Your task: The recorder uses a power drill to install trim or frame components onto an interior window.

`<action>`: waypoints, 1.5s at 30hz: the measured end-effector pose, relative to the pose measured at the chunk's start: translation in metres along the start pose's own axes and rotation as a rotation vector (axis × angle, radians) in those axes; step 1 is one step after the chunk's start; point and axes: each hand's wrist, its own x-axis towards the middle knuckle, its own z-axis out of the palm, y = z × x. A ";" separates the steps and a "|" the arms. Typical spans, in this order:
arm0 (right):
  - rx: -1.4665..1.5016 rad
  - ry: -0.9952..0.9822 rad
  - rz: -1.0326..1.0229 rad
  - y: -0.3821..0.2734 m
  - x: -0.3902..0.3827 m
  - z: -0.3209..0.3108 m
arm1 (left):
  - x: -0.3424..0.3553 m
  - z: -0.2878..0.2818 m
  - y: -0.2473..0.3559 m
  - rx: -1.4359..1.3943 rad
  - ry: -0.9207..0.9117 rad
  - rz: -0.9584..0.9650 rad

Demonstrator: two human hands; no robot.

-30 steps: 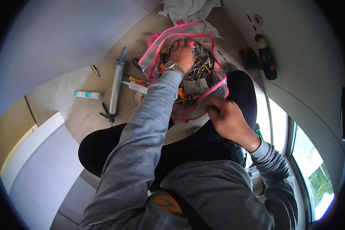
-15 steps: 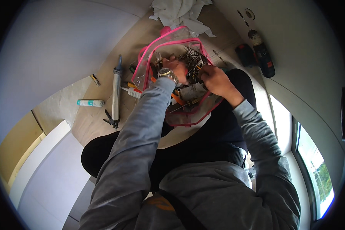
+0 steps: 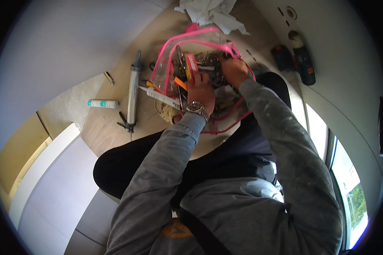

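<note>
A clear bag with pink edging (image 3: pixel 161 63) lies on the floor between my legs, full of loose tools and metal bits. My left hand (image 3: pixel 201 90), a watch on its wrist, is inside it with fingers curled down at the lower end of a red and yellow box (image 3: pixel 190 63); what they grip is hidden. An orange-handled tool (image 3: pixel 181 83) lies beside that hand. At the bag's right side is my right hand (image 3: pixel 235 70), its fingers hidden among dark items and the pink rim. A white nozzled cartridge (image 3: pixel 164 97) pokes out on the left.
On the floor to the left are a caulking gun (image 3: pixel 133 95), a white and teal tube (image 3: pixel 103 103) and a small cutter (image 3: pixel 109 78). A cordless drill (image 3: pixel 302 59) lies by the right wall. White cloth (image 3: pixel 210 12) lies at the far end.
My left hand has drawn back toward me, uncovering the red and yellow box. The heap of thin metal bits at the right is no longer in sight. My right hand has moved slightly farther away.
</note>
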 end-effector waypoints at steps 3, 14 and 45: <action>-0.118 -0.047 -0.017 0.002 -0.020 0.005 | -0.006 0.002 0.005 0.019 0.027 -0.022; -0.149 -0.537 -0.156 -0.006 -0.054 -0.056 | -0.001 0.015 -0.011 -0.108 0.139 0.033; 0.242 0.012 -0.100 0.009 0.002 -0.009 | 0.000 0.045 -0.019 -0.191 0.128 0.114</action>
